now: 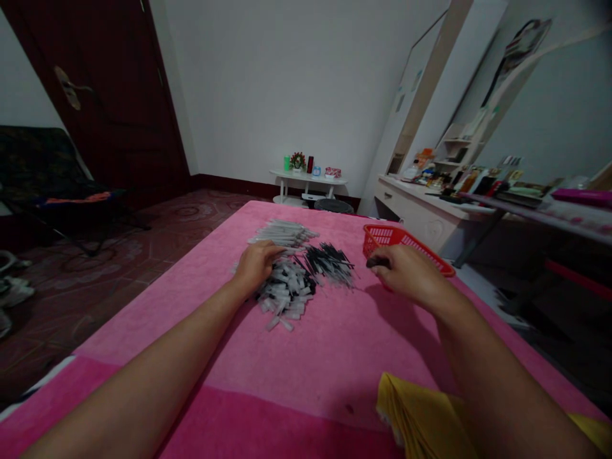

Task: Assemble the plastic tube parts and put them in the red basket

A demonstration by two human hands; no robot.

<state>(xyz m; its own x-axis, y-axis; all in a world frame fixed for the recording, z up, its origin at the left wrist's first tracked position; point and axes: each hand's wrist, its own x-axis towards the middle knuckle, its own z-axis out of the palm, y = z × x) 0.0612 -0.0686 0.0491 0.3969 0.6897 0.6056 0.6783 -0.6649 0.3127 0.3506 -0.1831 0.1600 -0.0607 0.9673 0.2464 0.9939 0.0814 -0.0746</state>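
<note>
My left hand (255, 268) is at the left of the piles, its fingers closed on a pale, thin tube (287, 248) that points right. Below its fingertips lies a heap of short translucent caps (287, 290) mixed with black pieces. Behind them is a pile of long whitish tubes (282, 232). A bundle of thin black and grey sticks (331, 264) lies between my hands. My right hand (404, 273) is raised in front of the red plastic basket (437, 260), fingers wrapped round a small dark piece (377, 262) whose kind I cannot make out.
A pink cloth (296, 370) covers the table. Yellow fabric (421, 414) lies near my right forearm. Past the far edge stand a black round stool (333, 205) and a small white table (308, 177). A cluttered dresser (425, 204) is on the right, a folding chair (52, 178) on the left.
</note>
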